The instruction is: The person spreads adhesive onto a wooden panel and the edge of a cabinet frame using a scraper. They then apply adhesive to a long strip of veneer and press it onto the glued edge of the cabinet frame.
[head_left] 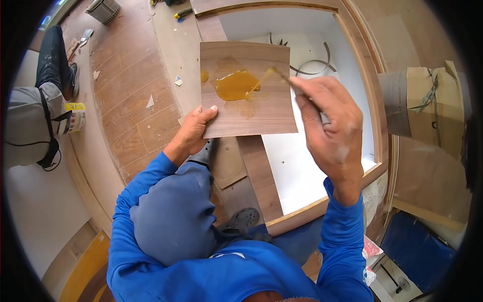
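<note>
At panel corner, left hand

A person in blue sleeves crouches over a wooden floor, seen from above. The left hand grips the lower left corner of a square wood-grain panel, thumb on top. The right hand pinches a thin brush, its tip resting in a puddle of amber glue (glossy, pooled near the panel's middle). Beneath the panel lies a white cabinet box with a wooden rim. At far left, another person's leg stands beside a small tin.
</note>
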`<action>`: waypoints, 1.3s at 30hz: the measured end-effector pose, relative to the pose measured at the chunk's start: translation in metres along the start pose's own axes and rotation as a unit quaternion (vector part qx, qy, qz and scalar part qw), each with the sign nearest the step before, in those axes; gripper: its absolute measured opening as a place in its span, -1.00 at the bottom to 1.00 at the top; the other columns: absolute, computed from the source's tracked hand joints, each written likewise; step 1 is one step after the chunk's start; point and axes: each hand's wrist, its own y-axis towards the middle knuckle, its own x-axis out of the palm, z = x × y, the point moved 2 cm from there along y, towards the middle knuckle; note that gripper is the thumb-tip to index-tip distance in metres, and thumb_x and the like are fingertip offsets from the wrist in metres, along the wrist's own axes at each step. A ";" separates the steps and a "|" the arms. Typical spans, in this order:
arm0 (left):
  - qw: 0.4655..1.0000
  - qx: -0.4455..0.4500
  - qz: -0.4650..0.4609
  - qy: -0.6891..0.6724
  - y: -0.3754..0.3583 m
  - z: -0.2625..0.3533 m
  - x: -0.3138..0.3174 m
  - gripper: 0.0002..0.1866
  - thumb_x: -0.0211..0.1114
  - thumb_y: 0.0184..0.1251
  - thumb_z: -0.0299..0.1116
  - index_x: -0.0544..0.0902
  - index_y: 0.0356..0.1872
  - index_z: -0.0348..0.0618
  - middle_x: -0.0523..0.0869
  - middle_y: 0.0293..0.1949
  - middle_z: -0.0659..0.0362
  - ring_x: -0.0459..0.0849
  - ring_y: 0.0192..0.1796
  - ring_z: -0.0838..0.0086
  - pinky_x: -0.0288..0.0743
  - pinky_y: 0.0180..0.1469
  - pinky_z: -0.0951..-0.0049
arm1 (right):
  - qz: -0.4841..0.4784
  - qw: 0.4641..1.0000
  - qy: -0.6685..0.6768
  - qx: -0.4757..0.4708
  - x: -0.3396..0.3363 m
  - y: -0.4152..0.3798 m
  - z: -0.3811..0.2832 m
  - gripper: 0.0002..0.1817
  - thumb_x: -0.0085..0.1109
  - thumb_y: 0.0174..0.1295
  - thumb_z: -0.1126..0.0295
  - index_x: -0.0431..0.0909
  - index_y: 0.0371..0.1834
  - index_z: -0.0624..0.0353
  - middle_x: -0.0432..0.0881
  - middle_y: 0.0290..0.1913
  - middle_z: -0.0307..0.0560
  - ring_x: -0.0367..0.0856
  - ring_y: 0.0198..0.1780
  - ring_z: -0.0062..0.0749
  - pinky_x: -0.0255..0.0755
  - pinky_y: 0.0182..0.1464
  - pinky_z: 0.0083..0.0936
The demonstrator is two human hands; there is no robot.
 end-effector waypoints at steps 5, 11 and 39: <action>1.000 0.016 -0.014 0.003 -0.002 0.000 0.002 -0.57 0.19 0.59 -0.25 0.38 0.32 -0.23 0.63 0.16 0.11 0.63 0.16 0.44 0.56 0.24 0.31 | -0.154 0.988 -0.032 -0.005 0.030 -0.008 0.025 -0.82 0.24 0.26 0.53 0.75 -0.11 0.21 0.64 -0.30 -0.08 0.61 -0.20 -0.18 0.46 -0.09 -0.31; 0.999 0.026 -0.023 0.005 -0.005 0.002 0.002 -0.53 0.18 0.60 -0.23 0.36 0.37 -0.22 0.63 0.19 0.11 0.63 0.18 0.45 0.56 0.24 0.32 | -0.212 0.960 -0.165 -0.074 0.084 -0.027 0.062 -0.80 0.17 0.23 0.49 0.76 -0.16 0.08 0.61 -0.26 -0.17 0.57 -0.11 -0.25 0.35 0.07 -0.30; 0.999 0.049 0.001 0.022 0.010 -0.001 -0.002 -0.59 0.15 0.60 -0.28 0.40 0.31 -0.24 0.66 0.14 0.09 0.67 0.11 0.42 0.59 0.18 0.32 | 0.044 0.782 0.486 0.387 -0.026 -0.037 0.043 -0.68 0.28 0.35 0.52 0.62 0.13 0.42 0.78 -0.08 -0.03 0.74 -0.12 -0.55 0.65 -0.01 -0.59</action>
